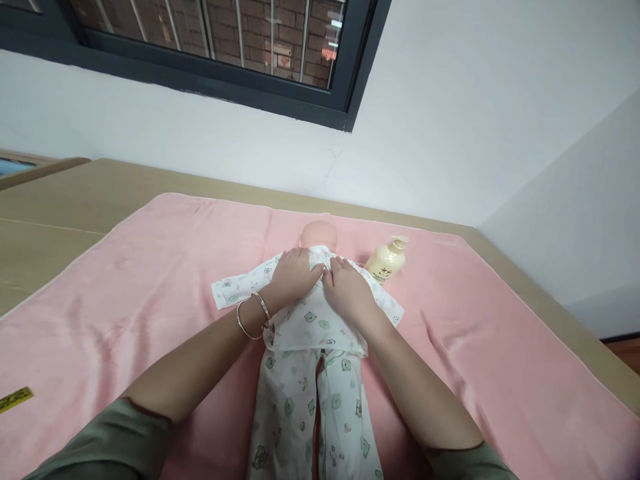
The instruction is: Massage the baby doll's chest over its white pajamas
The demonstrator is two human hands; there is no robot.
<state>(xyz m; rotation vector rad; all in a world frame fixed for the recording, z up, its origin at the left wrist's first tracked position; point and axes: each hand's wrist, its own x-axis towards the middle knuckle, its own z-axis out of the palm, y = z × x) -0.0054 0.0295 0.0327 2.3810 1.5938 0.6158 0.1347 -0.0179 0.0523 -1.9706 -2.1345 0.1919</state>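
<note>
Nearest us: two olive-green cloth sleeves (113, 437), softly creased, one around each of our bare arms at the bottom edge.
Wall: two white faces, matte and flat; one fine branching crack runs below the window.
Tabletop: one, tan and smooth, with a thin seam at the left (55, 193).
Blanket: one, pink, soft-looking, pale-edged, rippled into shallow folds (165, 280).
Window: one dark frame (320, 105), straight-sided; we count at least six pale upright bars before brown brickwork.
Doll: one, lying on the blanket near its middle, its single smooth, rounded, bald head (320, 235) pointing towards the wall; we cannot tell whether it lies face up.
Trousers: one pair, white printed fabric, two legs with green and brown motifs (287, 407); a narrow dark reddish gap shows between them.
Top: one, matching printed fabric, loose hem over the waist, two long sleeves angled outward (315, 327).
Our hands: two, both on the top's upper part; our left hand (296, 275) has its fingers close together, our right hand (350, 288) has its fingers bent; the thumbs nearly meet below the collar, and we cannot tell whether either pinches cloth.
Bottle: one, cream-yellow, glossy, round-shouldered, with one pump top, tilted beside the doll's right-hand sleeve in view (387, 261).
Strip: one, flat, yellow with black markings, cut off by the left edge (16, 399).
Bangle: thin, silvery metal, around our left wrist; one loop or two, we cannot tell (261, 306).
</note>
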